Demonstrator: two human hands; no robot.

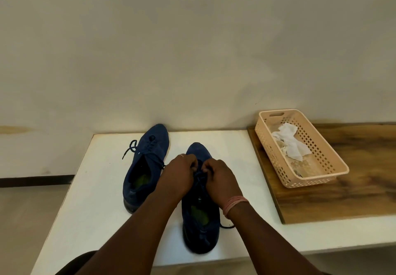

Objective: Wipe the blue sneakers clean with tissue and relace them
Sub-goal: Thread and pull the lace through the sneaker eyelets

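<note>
Sneakers (147, 165) on table (90, 189), basket (321, 180) right.

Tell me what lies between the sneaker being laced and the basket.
In the head view, only bare white table and the wooden board's edge lie between the near sneaker and the basket.

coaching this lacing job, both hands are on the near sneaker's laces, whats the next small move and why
Probably pull the lace ends snug: both the left hand and right hand pinch the laces over the near sneaker, and one lace end still trails loose beside it.
</note>
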